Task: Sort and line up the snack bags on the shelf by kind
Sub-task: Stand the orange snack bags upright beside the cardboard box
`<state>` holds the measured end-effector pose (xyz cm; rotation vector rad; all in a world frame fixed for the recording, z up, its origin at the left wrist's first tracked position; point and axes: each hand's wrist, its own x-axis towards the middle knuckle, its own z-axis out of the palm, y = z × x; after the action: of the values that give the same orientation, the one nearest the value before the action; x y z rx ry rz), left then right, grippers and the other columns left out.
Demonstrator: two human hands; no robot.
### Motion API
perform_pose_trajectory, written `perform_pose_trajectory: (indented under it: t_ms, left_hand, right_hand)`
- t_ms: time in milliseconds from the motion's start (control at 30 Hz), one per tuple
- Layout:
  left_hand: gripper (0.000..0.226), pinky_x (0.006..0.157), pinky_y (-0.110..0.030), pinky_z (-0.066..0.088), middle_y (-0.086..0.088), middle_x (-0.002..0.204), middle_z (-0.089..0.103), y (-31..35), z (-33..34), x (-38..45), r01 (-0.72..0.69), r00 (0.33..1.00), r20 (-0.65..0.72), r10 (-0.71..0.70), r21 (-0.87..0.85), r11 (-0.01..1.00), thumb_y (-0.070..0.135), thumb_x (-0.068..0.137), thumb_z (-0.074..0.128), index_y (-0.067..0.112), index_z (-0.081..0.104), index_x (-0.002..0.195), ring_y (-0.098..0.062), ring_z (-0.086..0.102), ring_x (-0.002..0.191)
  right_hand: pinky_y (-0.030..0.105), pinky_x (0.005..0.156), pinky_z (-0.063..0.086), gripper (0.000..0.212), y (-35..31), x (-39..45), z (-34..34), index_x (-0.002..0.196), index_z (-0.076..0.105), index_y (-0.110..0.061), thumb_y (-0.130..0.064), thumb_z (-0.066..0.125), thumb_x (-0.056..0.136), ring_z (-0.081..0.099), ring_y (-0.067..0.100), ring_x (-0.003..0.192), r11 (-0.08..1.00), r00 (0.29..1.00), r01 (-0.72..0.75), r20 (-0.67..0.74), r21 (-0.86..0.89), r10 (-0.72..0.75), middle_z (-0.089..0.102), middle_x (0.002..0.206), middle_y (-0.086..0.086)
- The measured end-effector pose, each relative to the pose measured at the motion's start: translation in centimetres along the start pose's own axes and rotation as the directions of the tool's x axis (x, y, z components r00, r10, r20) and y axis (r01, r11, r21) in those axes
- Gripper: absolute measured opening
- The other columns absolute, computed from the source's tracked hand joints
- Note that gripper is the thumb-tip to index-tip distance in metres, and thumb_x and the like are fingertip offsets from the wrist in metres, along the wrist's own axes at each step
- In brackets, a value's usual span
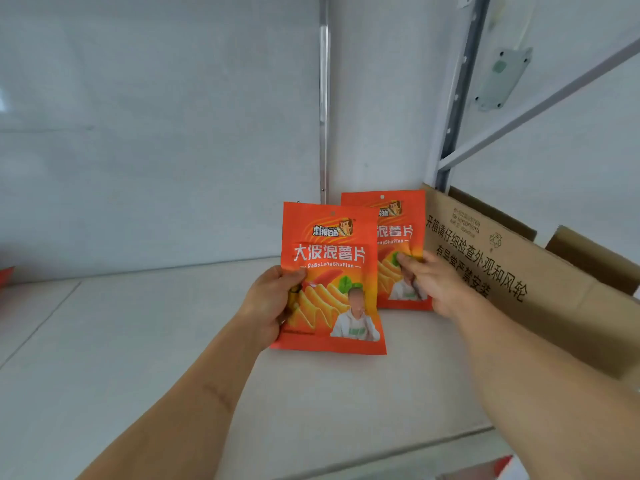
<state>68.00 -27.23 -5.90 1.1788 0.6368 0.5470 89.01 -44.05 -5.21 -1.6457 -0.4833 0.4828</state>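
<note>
Two orange-red chip bags of the same kind stand upright on the white shelf (138, 334). The front bag (332, 258) is gripped at its left edge by my left hand (270, 303), thumb on its face. Behind it and to the right stands the second bag (398, 230), partly hidden by the front one. My right hand (429, 282) pinches that rear bag at its right side. Both bags face me with their print upright.
An open cardboard box (512, 271) with black print sits right of the bags, its flap touching the rear bag. The white back wall (156, 133) and a metal upright (457, 91) stand behind. A red scrap shows at the far left edge (5, 275).
</note>
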Motion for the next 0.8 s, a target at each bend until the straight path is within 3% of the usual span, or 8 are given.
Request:
perform_pose_trajectory:
  t_ms: [100,167,233,333,500,567,667,800]
  left_hand:
    - [0.022,0.089,-0.056,0.058,-0.016,0.102,0.077,-1.0,2.5,0.2,0.021,0.997,-0.07,-0.022,-0.005,1.0,0.019,0.096,0.064,0.007,0.064,0.114,-0.035,0.074,0.093]
    - [0.019,0.086,-0.053,0.059,-0.017,0.103,0.076,-1.5,3.9,0.4,0.016,0.994,-0.112,-0.018,-0.021,1.0,0.018,0.096,0.064,0.007,0.064,0.111,-0.034,0.074,0.09]
    - [0.015,0.081,-0.05,0.061,-0.017,0.099,0.077,-1.8,5.0,0.5,0.008,0.987,-0.16,-0.012,-0.023,1.0,0.017,0.096,0.063,0.006,0.065,0.107,-0.032,0.074,0.085]
    - [0.014,0.085,-0.055,0.059,-0.014,0.096,0.078,-2.2,6.2,0.6,0.013,0.972,-0.236,-0.007,0.021,1.0,0.019,0.095,0.065,0.007,0.066,0.104,-0.035,0.075,0.089]
    - [0.016,0.085,-0.054,0.06,-0.008,0.094,0.078,-2.5,7.9,1.8,-0.009,0.942,-0.333,0.045,0.109,0.994,0.025,0.093,0.066,0.013,0.07,0.104,-0.032,0.075,0.089]
    - [0.017,0.085,-0.049,0.06,-0.004,0.098,0.077,-2.7,8.7,2.4,-0.026,0.91,-0.398,0.12,0.233,0.972,0.031,0.094,0.065,0.018,0.069,0.104,-0.026,0.074,0.088]
    - [0.022,0.083,-0.041,0.059,-0.002,0.109,0.07,-3.0,10.3,4.0,-0.042,0.886,-0.407,0.222,0.407,0.913,0.038,0.095,0.061,0.02,0.068,0.106,-0.021,0.069,0.09]
    - [0.019,0.085,-0.038,0.056,0.0,0.102,0.072,-2.7,10.7,4.3,-0.018,0.897,-0.374,0.236,0.501,0.865,0.039,0.098,0.056,0.022,0.064,0.104,-0.022,0.067,0.091]
  right_hand:
    - [0.019,0.049,0.046,0.018,0.0,1.7,-0.6,0.102,0.067,-0.023,-0.038,0.063,0.094,0.063,0.004,0.053,1.0,0.999,0.009,0.031,-0.004,-0.009,0.072,0.086,0.003]
    - [0.024,0.055,0.05,0.036,-0.4,2.8,-0.5,0.105,0.067,-0.022,-0.053,0.054,0.095,0.066,0.012,0.058,0.999,1.0,0.005,0.029,-0.043,-0.004,0.072,0.081,0.007]
    - [0.034,0.062,0.055,0.053,-0.5,3.6,-0.3,0.096,0.069,-0.021,-0.067,0.043,0.093,0.069,0.019,0.06,0.999,0.999,-0.023,0.04,-0.035,0.025,0.073,0.074,0.008]
    - [0.026,0.044,0.046,0.074,-0.5,4.4,-0.3,0.081,0.066,-0.016,-0.083,0.034,0.083,0.059,0.019,0.044,0.995,0.98,-0.081,0.187,0.06,0.068,0.067,0.06,0.006]
    - [0.018,0.039,0.041,0.087,-0.1,6.3,-0.4,0.106,0.067,-0.02,-0.094,0.054,0.061,0.059,0.004,0.047,0.999,0.962,-0.01,0.273,-0.032,0.018,0.072,0.078,-0.005]
    - [0.019,0.038,0.038,0.066,-0.2,6.3,-0.3,0.105,0.066,-0.02,-0.078,0.065,0.071,0.055,0.009,0.043,0.998,0.967,0.015,0.254,-0.053,-0.001,0.072,0.079,0.0]
    - [0.026,0.064,0.055,0.04,0.0,8.2,-0.3,0.102,0.066,-0.026,-0.06,0.07,0.081,0.071,0.01,0.07,0.997,0.958,0.044,0.284,-0.061,-0.025,0.076,0.091,-0.005]
    - [0.04,0.094,0.053,0.058,0.3,9.7,0.5,0.12,0.061,-0.027,-0.068,0.065,0.079,0.07,0.017,0.097,0.981,0.965,0.085,0.259,-0.175,-0.038,0.073,0.109,-0.005]
